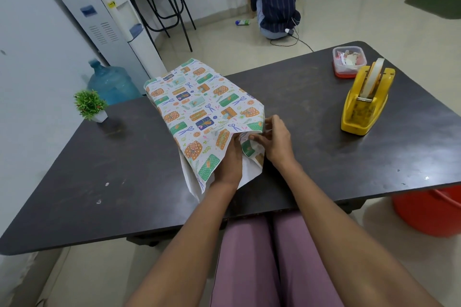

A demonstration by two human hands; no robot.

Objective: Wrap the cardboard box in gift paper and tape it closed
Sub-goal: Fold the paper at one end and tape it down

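Dark table [311, 157]: wrapped box [199, 107], tape dispenser [364, 99], plastic container [348, 62], potted plant [90, 106].

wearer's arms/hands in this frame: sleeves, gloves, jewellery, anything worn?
Both forearms are bare right up to the bottom edge of the head view: no sleeves show. The left hand and right hand wear no gloves, and no watch, bracelet or ring is visible. Fingers are bare. The only clothing in view is mauve trousers on the lap.

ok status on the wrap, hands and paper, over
Left hand pressing near-end flap; right hand pinching side fold. Gift paper covers box, near end unsealed. Tape dispenser off right, nothing blocking.
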